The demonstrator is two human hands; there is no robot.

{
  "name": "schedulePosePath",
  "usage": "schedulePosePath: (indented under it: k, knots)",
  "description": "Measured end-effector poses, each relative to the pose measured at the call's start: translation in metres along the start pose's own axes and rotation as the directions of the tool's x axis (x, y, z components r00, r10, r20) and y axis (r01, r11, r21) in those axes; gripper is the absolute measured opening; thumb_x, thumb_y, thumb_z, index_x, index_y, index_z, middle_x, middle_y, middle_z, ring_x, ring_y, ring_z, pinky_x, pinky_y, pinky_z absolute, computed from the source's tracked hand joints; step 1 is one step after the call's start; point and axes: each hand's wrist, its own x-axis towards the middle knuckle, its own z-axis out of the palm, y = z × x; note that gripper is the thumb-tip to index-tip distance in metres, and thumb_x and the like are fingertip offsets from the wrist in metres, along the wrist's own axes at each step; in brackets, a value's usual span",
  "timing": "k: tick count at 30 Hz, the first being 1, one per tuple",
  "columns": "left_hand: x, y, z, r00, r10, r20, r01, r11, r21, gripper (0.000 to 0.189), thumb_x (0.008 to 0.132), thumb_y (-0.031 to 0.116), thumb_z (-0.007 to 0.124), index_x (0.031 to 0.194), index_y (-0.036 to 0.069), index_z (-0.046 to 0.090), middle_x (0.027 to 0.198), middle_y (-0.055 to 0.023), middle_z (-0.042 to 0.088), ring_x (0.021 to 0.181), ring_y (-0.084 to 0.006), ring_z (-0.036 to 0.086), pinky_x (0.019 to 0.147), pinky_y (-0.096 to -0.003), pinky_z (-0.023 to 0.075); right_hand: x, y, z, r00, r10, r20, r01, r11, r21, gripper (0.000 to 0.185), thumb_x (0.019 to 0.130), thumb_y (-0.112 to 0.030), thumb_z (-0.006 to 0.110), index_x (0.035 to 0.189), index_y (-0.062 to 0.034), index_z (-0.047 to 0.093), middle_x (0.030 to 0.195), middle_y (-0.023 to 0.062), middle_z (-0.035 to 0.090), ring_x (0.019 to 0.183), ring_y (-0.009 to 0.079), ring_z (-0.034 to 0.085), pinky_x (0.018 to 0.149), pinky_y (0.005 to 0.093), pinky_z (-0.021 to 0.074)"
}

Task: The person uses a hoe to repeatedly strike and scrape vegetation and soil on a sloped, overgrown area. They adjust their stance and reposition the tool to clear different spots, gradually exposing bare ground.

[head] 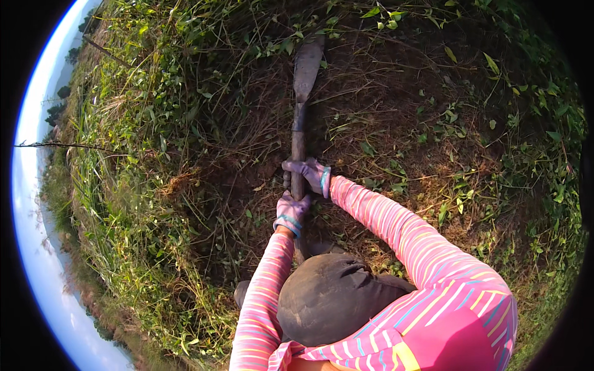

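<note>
A long-handled brush blade (306,76) of dull grey metal points away from me, its tip partly under leaves at the top of the view. Its wooden handle (298,143) runs back towards my body, with a dark band at the socket. My right hand (316,174), in a pale purple knit glove with a teal cuff, grips the handle in front. Just behind it, my left hand (291,209), gloved the same way, is closed around the same handle. The handle's lower end passes beside my bent knee (325,297) in dark trousers.
Dense green weeds and vines (153,106) cover the slope on the left. Brown soil with cut dry stems (371,102) lies right of the blade. Leafy growth (552,153) lines the right edge. A thin bare stalk (60,144) sticks out at far left.
</note>
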Motion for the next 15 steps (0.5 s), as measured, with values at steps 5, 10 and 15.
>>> schedulePosePath:
  k: [5, 10, 15]
  knots:
    - [-0.003, 0.024, -0.006, 0.974, -0.203, 0.098, 0.213, 0.970, -0.113, 0.047, 0.071, 0.036, 0.070, 0.097, 0.000, 0.058, 0.082, -0.0155, 0.067, 0.073, -0.0251, 0.066, 0.065, -0.0345, 0.0516, -0.002, -0.002, -0.007, 0.998, 0.000, 0.064, 0.002, 0.999, -0.036, 0.037, 0.083, -0.036, 0.064, 0.099, -0.0034, 0.057, 0.084, 0.0072, 0.059, 0.080, 0.0184, 0.059, 0.076, 0.0365, 0.0515]
    - [-0.007, 0.014, -0.002, 0.982, -0.129, 0.140, 0.179, 0.878, -0.444, 0.048, 0.068, 0.032, 0.071, 0.100, -0.001, 0.058, 0.083, -0.0145, 0.066, 0.073, -0.0236, 0.064, 0.067, -0.0333, 0.0510, 0.002, 0.002, 0.000, 0.999, -0.013, 0.032, 0.013, 1.000, -0.006, 0.035, 0.080, -0.034, 0.066, 0.096, -0.0045, 0.056, 0.081, 0.0069, 0.058, 0.077, 0.0195, 0.059, 0.074, 0.0361, 0.0507]
    - [-0.016, 0.035, -0.023, 0.958, -0.223, 0.180, 0.271, 0.908, -0.318, 0.057, 0.067, 0.035, 0.071, 0.108, -0.004, 0.057, 0.087, -0.0164, 0.065, 0.078, -0.0242, 0.064, 0.071, -0.0338, 0.0501, 0.003, 0.000, -0.001, 1.000, 0.022, 0.019, -0.023, 0.997, 0.068, 0.031, 0.080, -0.028, 0.067, 0.097, -0.0048, 0.055, 0.080, 0.0071, 0.058, 0.074, 0.0208, 0.059, 0.072, 0.0366, 0.0506]
